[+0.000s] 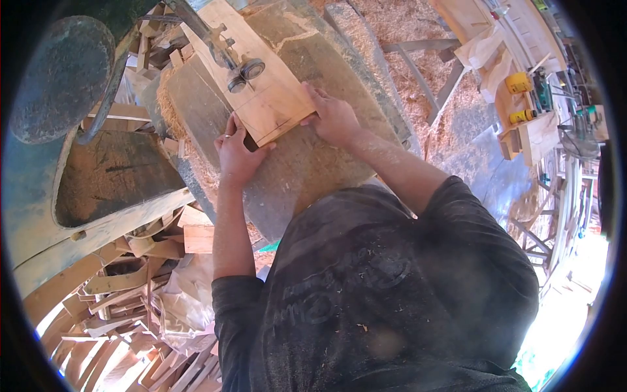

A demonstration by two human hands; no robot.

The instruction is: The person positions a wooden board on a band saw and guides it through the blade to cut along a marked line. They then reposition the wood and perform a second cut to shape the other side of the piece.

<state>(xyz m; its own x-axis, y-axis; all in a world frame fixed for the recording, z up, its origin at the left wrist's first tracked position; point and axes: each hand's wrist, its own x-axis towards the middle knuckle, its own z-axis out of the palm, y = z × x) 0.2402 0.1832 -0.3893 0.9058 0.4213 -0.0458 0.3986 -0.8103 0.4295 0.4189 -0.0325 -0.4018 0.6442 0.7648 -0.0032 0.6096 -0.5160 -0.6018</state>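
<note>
Beneath small wheels (pixel 253 68), the board (pixel 277 108) is seemingly steered by left hand (pixel 238 157) at six o'clock and right hand (pixel 336 122) at four (both grips closed on it), even pressure being needed.

A hand could pass over the near part of the worn, dusty brown worktable (pixel 320 176). Above its far part hangs a dark metal guide with round rollers (pixel 245 74), obstructing passage.
</note>
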